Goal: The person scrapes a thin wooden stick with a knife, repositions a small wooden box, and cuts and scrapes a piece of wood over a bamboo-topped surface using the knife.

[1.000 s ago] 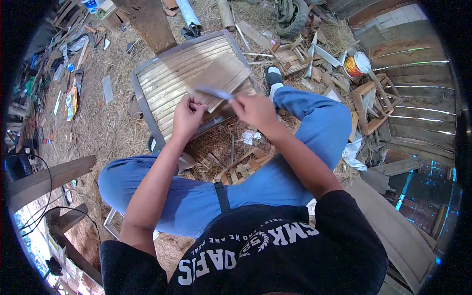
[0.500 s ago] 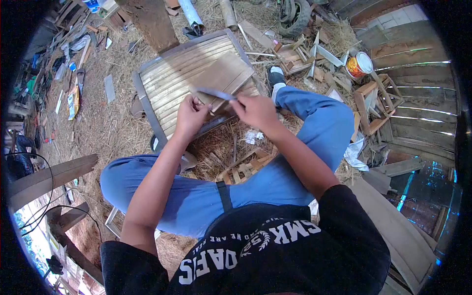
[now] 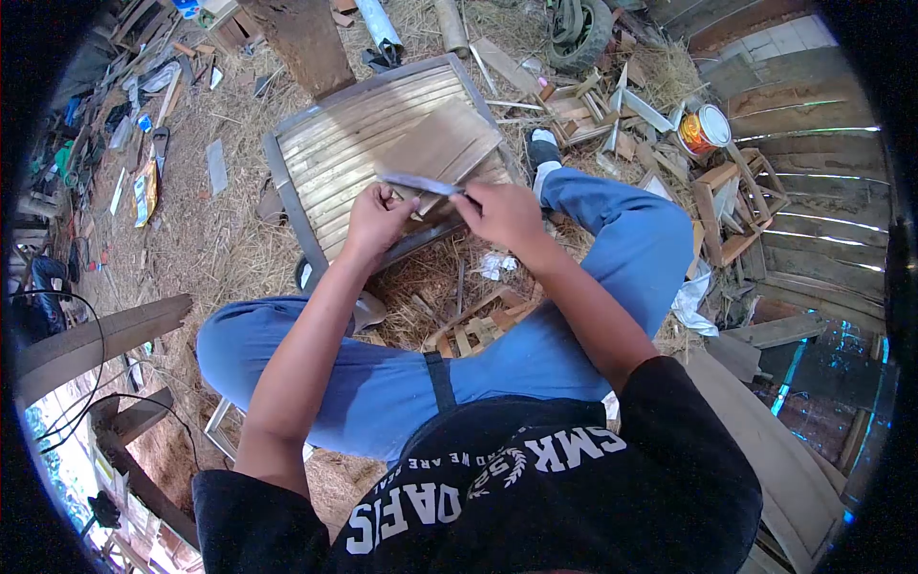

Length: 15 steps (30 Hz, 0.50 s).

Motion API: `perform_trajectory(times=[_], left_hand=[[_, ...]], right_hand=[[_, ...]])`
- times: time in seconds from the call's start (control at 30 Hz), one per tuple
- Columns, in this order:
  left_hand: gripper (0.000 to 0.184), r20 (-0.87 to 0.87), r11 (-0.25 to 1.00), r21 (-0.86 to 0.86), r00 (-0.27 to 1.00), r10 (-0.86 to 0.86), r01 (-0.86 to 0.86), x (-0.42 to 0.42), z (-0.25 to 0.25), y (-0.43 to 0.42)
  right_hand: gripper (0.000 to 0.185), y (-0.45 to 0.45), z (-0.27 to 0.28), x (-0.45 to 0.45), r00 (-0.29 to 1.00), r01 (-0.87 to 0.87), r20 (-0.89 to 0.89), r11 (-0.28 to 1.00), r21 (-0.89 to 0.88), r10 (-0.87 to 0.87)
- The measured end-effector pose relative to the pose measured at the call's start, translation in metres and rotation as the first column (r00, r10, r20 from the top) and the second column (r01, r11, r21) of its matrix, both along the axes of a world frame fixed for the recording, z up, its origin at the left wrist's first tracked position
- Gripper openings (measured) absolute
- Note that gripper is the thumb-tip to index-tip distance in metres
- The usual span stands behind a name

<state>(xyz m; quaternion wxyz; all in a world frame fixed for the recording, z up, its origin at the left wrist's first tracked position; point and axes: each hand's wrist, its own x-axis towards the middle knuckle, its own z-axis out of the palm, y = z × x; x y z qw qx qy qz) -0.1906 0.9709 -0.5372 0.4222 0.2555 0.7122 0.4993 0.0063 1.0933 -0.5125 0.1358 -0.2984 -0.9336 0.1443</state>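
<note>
My right hand [image 3: 504, 214] is closed around the handle of a knife [image 3: 419, 182], whose flat blade points left, across the front of my left hand. The fingers of my left hand [image 3: 379, 222] are curled in a pinch near the blade. A small pale sliver of wood [image 3: 416, 215] shows at its fingertips, mostly hidden by them. Behind both hands a flat brown board [image 3: 435, 143] lies on a slatted wooden panel [image 3: 330, 153] with a grey frame. Whether the blade touches the sliver I cannot tell.
Wood scraps and straw cover the ground. A paint bucket [image 3: 706, 129] and a wooden frame [image 3: 734, 206] stand to the right, near a plank wall. A wheel [image 3: 580, 36] lies at the back. On the left are a handsaw [image 3: 160, 143] and a yellow packet [image 3: 145, 194].
The knife blade has turned slightly and lies more level. Both hands stay close together in nearly the same place, while the whole view has shifted a little.
</note>
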Motion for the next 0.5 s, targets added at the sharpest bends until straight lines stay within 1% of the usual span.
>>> perform_trajectory(times=[0.03, 0.1, 0.13, 0.23, 0.33, 0.37, 0.43, 0.47, 0.5], left_hand=[[0.036, -0.001, 1.000, -0.001, 1.000, 0.002, -0.002, 0.000, 0.003, 0.000], [0.035, 0.063, 0.998, -0.065, 0.998, 0.007, -0.003, 0.001, 0.008, 0.002], [0.035, 0.065, 0.998, -0.067, 0.998, 0.011, -0.007, 0.001, 0.007, 0.002], [0.035, 0.046, 0.999, -0.042, 0.999, -0.015, 0.017, -0.002, 0.007, -0.001], [0.034, -0.008, 0.998, -0.068, 1.000, -0.003, 0.003, -0.002, 0.007, 0.000], [0.034, -0.007, 0.997, -0.071, 1.000, -0.013, 0.013, -0.003, 0.007, 0.000], [0.034, -0.007, 0.997, -0.069, 1.000, -0.031, 0.030, -0.004, 0.007, 0.001], [0.034, 0.027, 0.995, -0.099, 0.999, -0.028, 0.030, -0.005, 0.006, 0.002], [0.035, 0.060, 0.991, -0.134, 0.998, -0.025, 0.033, -0.006, 0.005, 0.001]], right_hand=[[0.043, 0.002, -0.005, -0.001, 0.998, 0.052, 0.045, 0.998, -0.022, -0.051], [0.043, -0.006, -0.008, -0.002, 0.998, 0.053, 0.026, 0.999, -0.001, -0.053], [0.043, -0.007, -0.007, -0.003, 0.998, 0.056, 0.007, 0.998, 0.022, -0.056], [0.044, 0.004, 0.004, 0.000, 0.996, 0.090, 0.018, 0.996, -0.021, -0.089], [0.045, 0.010, -0.003, 0.001, 0.990, 0.138, 0.017, 0.990, -0.009, -0.138], [0.045, 0.006, -0.006, 0.001, 0.990, 0.138, 0.015, 0.990, -0.011, -0.137], [0.046, -0.006, -0.007, 0.004, 1.000, 0.024, -0.019, 0.999, 0.030, -0.024], [0.046, -0.001, -0.005, 0.003, 0.999, 0.026, -0.020, 0.999, 0.035, -0.026], [0.047, 0.005, -0.003, 0.003, 0.994, 0.109, -0.011, 0.994, 0.006, -0.109]])
